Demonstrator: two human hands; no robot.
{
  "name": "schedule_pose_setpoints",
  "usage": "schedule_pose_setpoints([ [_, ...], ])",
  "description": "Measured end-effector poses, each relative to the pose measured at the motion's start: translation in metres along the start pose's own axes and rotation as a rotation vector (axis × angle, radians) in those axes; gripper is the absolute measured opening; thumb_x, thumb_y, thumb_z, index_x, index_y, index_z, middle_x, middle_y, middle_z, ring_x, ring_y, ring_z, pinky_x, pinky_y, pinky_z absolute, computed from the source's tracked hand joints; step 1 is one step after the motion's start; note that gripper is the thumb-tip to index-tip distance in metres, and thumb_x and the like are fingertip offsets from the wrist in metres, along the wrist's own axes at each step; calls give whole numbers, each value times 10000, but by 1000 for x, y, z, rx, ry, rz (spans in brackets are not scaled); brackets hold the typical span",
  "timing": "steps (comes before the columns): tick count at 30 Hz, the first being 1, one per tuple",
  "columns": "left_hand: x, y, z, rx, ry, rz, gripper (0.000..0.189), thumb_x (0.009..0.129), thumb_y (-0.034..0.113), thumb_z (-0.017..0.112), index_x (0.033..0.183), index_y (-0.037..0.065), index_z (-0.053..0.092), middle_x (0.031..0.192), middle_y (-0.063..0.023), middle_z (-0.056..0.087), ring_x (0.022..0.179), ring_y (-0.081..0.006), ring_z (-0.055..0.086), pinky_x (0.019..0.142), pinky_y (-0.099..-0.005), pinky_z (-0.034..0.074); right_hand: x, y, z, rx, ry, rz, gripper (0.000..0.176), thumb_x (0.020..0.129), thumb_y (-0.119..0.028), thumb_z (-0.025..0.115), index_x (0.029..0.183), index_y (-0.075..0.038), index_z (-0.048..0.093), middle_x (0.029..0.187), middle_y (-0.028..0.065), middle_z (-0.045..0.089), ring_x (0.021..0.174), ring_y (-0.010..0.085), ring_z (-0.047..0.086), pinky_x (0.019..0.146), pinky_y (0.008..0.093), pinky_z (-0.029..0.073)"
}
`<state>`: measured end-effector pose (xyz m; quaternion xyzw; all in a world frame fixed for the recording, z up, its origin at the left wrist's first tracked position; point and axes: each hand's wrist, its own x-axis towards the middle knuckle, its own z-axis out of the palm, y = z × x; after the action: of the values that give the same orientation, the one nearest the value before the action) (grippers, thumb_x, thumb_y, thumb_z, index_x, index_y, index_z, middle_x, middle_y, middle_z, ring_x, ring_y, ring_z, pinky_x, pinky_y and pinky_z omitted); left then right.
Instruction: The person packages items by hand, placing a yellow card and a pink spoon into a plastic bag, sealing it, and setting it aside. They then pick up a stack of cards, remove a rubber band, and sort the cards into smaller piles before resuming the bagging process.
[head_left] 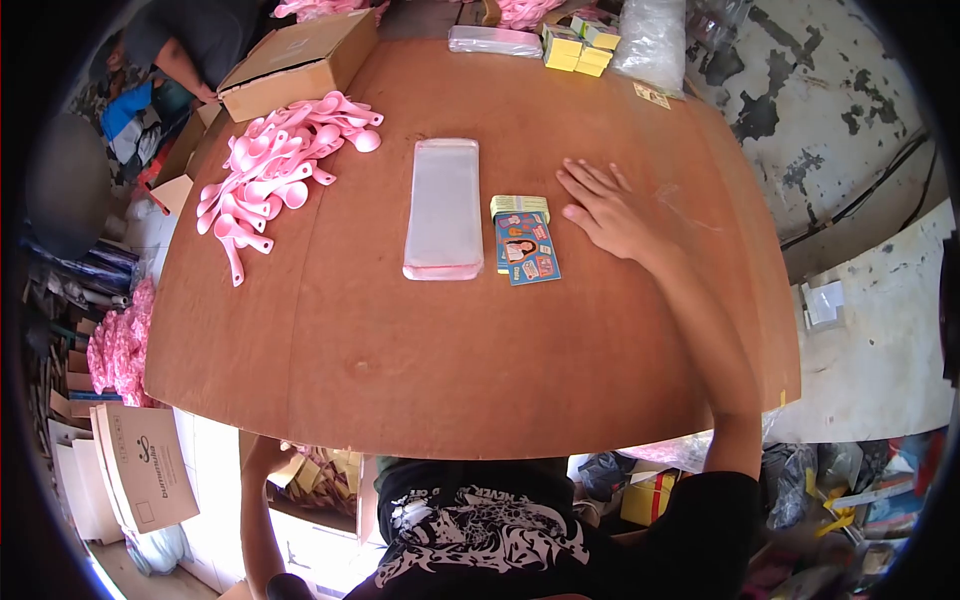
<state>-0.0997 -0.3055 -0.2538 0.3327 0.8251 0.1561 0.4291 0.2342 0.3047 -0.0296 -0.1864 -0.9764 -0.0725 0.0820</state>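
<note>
Right hand (605,212) is palm-down at the tabletop (360,370) with fingers spread, gripping nothing. Left hand (268,453) is down past the table's near edge, partly hidden — can't tell if it's clenched or holding something. Using the right hand as clock centre: the blue picture cards (530,248) sit just beside it at 8 o'clock, clear plastic sleeves (445,210) at 9, pink spoons (268,165) farther out at 9, cardboard box (300,60) at 10, yellow-sided stacks (577,50) at 12.
</note>
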Motion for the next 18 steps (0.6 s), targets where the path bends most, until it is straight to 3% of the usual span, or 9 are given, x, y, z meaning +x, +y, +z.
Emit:
schedule_pose_setpoints([
  [3, 27, -72, 26, 369, 112, 39, 535, 809, 226, 748, 1287, 63, 572, 1479, -159, 421, 1360, -318, 408, 1110, -418, 357, 6, 19, 10, 47, -110, 63, 610, 1032, -490, 268, 1529, -137, 273, 1603, 50, 234, 1479, 212, 198, 1209, 487, 91],
  [6, 7, -38, 40, 139, 246, -160, 628, 765, 217, 765, 1328, 85, 518, 1407, -189, 484, 1316, -367, 433, 1102, -442, 360, -17, 55, 13, 32, -168, 135, 637, 1030, -520, 220, 1554, -158, 204, 1621, 41, 177, 1493, 197, 149, 1214, 471, 59],
  [8, 10, -62, 54, 173, 190, -114, 669, 779, 211, 760, 1365, 66, 473, 1443, -201, 438, 1353, -365, 396, 1112, -444, 349, -41, 85, 7, -8, -196, 180, 645, 1029, -535, 197, 1557, -165, 194, 1625, 42, 161, 1497, 195, 135, 1215, 465, 51],
  [11, -13, -27, 58, 247, 310, 7, 643, 825, 172, 725, 1382, 21, 443, 1450, -208, 424, 1358, -356, 395, 1093, -434, 367, -64, 113, -12, 61, -288, 342, 671, 1022, -568, 131, 1560, -171, 180, 1620, 43, 185, 1501, 173, 107, 1217, 457, 46],
  [13, -23, 10, 43, 141, 228, -13, 622, 839, 168, 708, 1392, 56, 447, 1443, -198, 436, 1370, -340, 384, 1112, -412, 347, -73, 113, -41, 745, -47, 600, 753, 1001, -606, 54, 1533, -114, 263, 1567, 79, 323, 1481, 202, 204, 1218, 438, 31],
  [14, -29, 31, 34, 42, 150, -34, 604, 853, 164, 691, 1403, 92, 451, 1436, -188, 448, 1383, -324, 372, 1131, -391, 328, -75, 117, -55, 743, -54, 601, 753, 1001, -606, 54, 1533, -114, 263, 1567, 79, 323, 1481, 202, 204, 1218, 438, 31],
  [16, -43, 92, 13, 102, 41, -79, 481, 884, 170, 661, 1333, 72, 520, 1345, -184, 534, 1286, -319, 474, 1075, -398, 377, -75, 128, -73, 1089, 134, 472, 705, 1028, -572, 189, 1466, -60, 396, 1455, 150, 475, 1342, 230, 460, 1175, 417, 230],
  [17, -49, 117, 5, 160, -60, -118, 372, 916, 176, 630, 1264, 52, 589, 1255, -180, 619, 1190, -313, 577, 1019, -406, 425, -72, 134, -69, 1090, 133, 474, 705, 1028, -572, 189, 1466, -60, 396, 1455, 150, 475, 1342, 230, 460, 1175, 417, 230],
  [18, -54, 131, 2, 160, -60, -118, 372, 916, 176, 630, 1264, 52, 589, 1255, -180, 619, 1190, -313, 577, 1019, -406, 425, -67, 141, -62, 1154, 222, 575, 651, 1034, -525, 278, 1413, -27, 456, 1379, 147, 543, 1244, 244, 543, 1117, 411, 321],
])
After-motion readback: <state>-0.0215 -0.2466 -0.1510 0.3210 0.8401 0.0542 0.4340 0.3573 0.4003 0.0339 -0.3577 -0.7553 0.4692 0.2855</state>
